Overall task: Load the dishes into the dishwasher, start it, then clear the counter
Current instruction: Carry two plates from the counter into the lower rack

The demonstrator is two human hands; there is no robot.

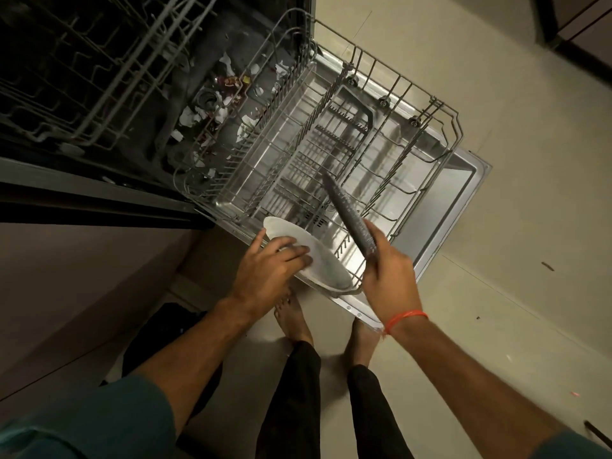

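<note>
My left hand [271, 266] pinches a white plate [314, 260] at the rack's near edge, mid-frame. My right hand [385, 270] grips a gray plate [347, 213] above the lower rack [443, 140]. The rack looks nearly bare, so most loading is left, I think.

Single wide-angle head view, looking steeply down from standing height, close over both forearms, pulled-out grey wire dishwasher rack [331, 154] at frame centre, beige tiled floor [530, 226] at right
</note>
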